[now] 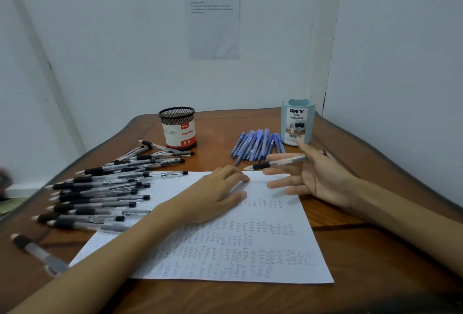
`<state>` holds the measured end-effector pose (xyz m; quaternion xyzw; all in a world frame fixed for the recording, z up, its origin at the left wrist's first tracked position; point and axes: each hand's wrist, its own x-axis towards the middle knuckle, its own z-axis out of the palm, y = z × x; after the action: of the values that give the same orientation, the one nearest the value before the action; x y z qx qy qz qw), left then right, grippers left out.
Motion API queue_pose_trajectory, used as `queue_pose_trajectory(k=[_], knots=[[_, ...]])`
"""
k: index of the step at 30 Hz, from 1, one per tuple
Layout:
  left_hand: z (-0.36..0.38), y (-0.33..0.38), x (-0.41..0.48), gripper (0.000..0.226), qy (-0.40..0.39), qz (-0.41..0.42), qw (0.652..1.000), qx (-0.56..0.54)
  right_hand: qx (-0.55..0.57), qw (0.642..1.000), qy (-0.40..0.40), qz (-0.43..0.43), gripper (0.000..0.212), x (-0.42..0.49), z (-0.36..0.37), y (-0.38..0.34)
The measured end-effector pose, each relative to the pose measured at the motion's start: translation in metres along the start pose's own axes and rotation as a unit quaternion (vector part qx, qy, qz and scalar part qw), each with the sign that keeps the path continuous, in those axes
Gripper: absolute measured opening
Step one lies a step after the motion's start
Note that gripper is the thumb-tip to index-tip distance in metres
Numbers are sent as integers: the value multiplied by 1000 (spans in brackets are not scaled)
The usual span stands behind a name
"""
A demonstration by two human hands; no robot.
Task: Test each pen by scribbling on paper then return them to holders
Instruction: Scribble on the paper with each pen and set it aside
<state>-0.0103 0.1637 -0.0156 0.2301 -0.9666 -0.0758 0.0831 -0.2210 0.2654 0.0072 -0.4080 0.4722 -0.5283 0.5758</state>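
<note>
A white paper (250, 251) covered in scribbles lies on the brown table (350, 263). My left hand (215, 196) rests flat on the paper's upper part, fingers straight. My right hand (313, 176) hovers above the paper's top right corner, fingers spread, with a black pen (275, 163) held between thumb and index finger, tip pointing left. Several black pens (105, 188) lie in a pile to the left of the paper. A heap of blue pens (258, 145) lies behind the paper. Both the black mesh holder (178, 127) and the light-blue desk organizer (297, 122) stand at the back.
One loose black pen (37, 251) lies near the table's front left edge. White walls enclose the table at the back and right, with a printed sheet (214, 18) taped on the back wall.
</note>
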Motion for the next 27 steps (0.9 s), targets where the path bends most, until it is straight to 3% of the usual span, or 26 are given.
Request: queue_pose_trajectory(k=[2,5,9,14,20,27], knots=[[-1,1,0,45,1,1,1000,4,-36,999,-1,1,46,1,2,2],[0,2,1,46,-4,3,1000,2,-63,996,38,-44,14,2,2,6],[-2,1,1,46,-9,5,1000,5,-49,994,62,-71,10,4,-1,7],[-1,1,0,46,-7,-2,1000,-1,-115,988,48,-91,16,3,0,7],[-1,2,-1,45,-4,-5,1000,-5,-267,945,135,-129,43,9,8,14],[-2,2,-1,45,-10,-11,1000,-8,-310,932,97,-159,39,8,4,15]])
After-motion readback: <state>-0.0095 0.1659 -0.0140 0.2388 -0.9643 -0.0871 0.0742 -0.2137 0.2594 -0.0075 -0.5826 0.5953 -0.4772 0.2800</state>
